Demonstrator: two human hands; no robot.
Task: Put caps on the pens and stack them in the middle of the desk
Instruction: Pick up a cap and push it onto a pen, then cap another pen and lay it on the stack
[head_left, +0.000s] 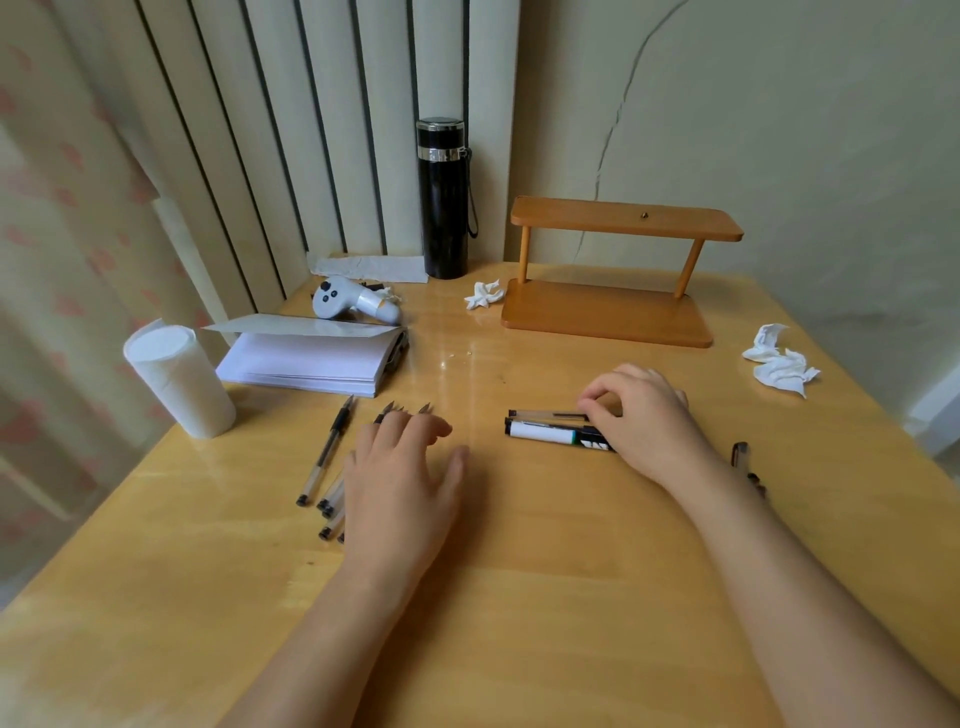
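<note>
Several uncapped clear gel pens (332, 499) lie side by side on the wooden desk (519, 545), tips pointing away. My left hand (402, 483) rests flat over most of them, fingers spread; one pen (327, 451) lies free just to its left. In the middle of the desk a capped clear pen (545, 415) lies against a white and black marker (550, 432). My right hand (641, 415) covers their right ends, fingertips pinched on the capped pen. A loose pen cap (740, 453) sits right of my right forearm.
A paper roll (179, 379) stands at the left, a notebook (306, 358) and a white controller (353, 304) behind the pens. A black flask (444, 200) and a wooden shelf (613, 312) stand at the back. Crumpled tissues (779, 364) lie at the right.
</note>
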